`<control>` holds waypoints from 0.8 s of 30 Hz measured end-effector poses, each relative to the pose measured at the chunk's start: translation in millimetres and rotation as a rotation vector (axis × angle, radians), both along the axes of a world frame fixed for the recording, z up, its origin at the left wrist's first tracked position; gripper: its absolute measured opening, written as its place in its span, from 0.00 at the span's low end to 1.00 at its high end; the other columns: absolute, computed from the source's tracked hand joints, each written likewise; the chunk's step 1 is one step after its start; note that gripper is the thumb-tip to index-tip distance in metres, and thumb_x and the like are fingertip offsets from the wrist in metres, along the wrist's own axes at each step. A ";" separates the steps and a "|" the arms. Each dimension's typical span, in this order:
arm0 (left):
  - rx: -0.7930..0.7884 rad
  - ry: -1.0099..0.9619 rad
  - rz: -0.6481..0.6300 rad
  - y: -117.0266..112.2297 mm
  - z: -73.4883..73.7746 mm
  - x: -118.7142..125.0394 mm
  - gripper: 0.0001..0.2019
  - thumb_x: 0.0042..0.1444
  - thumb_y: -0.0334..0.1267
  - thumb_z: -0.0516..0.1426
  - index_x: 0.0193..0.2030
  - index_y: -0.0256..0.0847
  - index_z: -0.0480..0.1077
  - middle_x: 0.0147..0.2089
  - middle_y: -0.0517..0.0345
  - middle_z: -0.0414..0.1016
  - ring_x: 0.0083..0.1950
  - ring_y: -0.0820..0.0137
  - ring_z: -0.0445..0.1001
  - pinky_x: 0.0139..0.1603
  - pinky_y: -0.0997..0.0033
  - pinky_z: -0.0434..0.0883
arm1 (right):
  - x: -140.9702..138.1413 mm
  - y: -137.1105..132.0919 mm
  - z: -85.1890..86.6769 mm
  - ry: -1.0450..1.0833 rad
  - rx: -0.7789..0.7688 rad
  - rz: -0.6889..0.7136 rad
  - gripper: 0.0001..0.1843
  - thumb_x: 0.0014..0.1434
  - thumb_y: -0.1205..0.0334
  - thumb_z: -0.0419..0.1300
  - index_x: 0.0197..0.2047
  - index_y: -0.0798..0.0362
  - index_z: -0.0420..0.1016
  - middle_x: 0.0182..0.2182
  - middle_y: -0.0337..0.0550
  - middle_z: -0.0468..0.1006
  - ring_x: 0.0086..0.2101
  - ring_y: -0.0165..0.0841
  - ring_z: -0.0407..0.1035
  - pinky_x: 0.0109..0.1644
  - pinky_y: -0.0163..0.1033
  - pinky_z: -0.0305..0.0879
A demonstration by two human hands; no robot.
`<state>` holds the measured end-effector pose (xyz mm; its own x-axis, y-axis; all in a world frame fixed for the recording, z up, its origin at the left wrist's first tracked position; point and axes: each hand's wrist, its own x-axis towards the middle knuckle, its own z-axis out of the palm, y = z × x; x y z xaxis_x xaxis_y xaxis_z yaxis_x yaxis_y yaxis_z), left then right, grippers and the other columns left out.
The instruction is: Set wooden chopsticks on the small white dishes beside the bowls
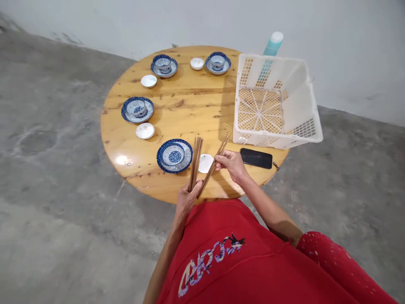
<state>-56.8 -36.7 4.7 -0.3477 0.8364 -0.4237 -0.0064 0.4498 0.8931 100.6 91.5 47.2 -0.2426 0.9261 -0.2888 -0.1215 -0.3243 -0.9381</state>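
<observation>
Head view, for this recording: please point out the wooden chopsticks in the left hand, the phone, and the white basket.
Wooden chopsticks [196,158] in the left hand [187,199]: head view, on the upper shafts.
Smartphone [256,158]: head view, on its dark face.
White plastic basket [295,105]: head view, on an inner wall.

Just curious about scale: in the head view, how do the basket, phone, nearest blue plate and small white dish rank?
Basket largest; blue plate and phone look alike, so unranked; white dish smallest.

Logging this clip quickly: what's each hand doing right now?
Left hand: closed, holding a bundle of chopsticks.
Right hand: closed, holding more chopsticks.
</observation>
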 end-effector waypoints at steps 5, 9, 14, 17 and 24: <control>-0.088 -0.130 -0.105 -17.0 17.2 3.2 0.23 0.53 0.58 0.60 0.31 0.35 0.78 0.14 0.67 0.52 0.17 0.78 0.52 0.20 0.75 0.49 | -8.0 17.9 -20.1 0.051 -0.125 0.007 0.19 0.39 0.52 0.74 0.20 0.55 0.71 0.16 0.37 0.73 0.17 0.25 0.66 0.23 0.32 0.69; -0.120 -0.219 -0.051 -19.7 24.3 6.6 0.22 0.53 0.57 0.61 0.31 0.36 0.76 0.14 0.71 0.50 0.15 0.81 0.45 0.18 0.76 0.43 | -16.5 20.8 -37.7 0.064 -0.211 0.015 0.19 0.39 0.54 0.75 0.20 0.56 0.71 0.16 0.37 0.73 0.17 0.24 0.65 0.23 0.30 0.68; -0.141 -0.258 0.012 -22.3 18.8 6.6 0.22 0.50 0.56 0.62 0.37 0.35 0.76 0.20 0.66 0.66 0.16 0.83 0.48 0.17 0.77 0.45 | -28.7 10.4 -52.3 0.133 -0.255 0.005 0.19 0.38 0.53 0.76 0.23 0.57 0.74 0.17 0.35 0.71 0.19 0.24 0.65 0.25 0.31 0.69; -0.142 -0.278 0.027 -24.0 13.3 4.8 0.22 0.49 0.54 0.63 0.39 0.35 0.76 0.23 0.64 0.70 0.16 0.83 0.49 0.17 0.77 0.45 | -34.2 2.3 -56.8 0.140 -0.275 0.012 0.20 0.38 0.52 0.76 0.25 0.57 0.75 0.18 0.35 0.71 0.20 0.24 0.65 0.27 0.32 0.70; -0.133 -0.272 -0.012 -21.5 -4.2 -0.3 0.23 0.52 0.55 0.61 0.40 0.34 0.75 0.24 0.62 0.70 0.15 0.83 0.49 0.16 0.77 0.45 | -42.0 -0.7 -61.5 0.068 -0.285 -0.027 0.19 0.41 0.52 0.75 0.23 0.57 0.74 0.17 0.35 0.71 0.19 0.24 0.64 0.25 0.31 0.67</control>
<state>-57.2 -58.2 0.5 -0.1966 0.7710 -0.6058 -0.2311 0.5640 0.7928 58.6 90.8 -14.3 -0.2465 0.8166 -0.5219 -0.1933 -0.5692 -0.7992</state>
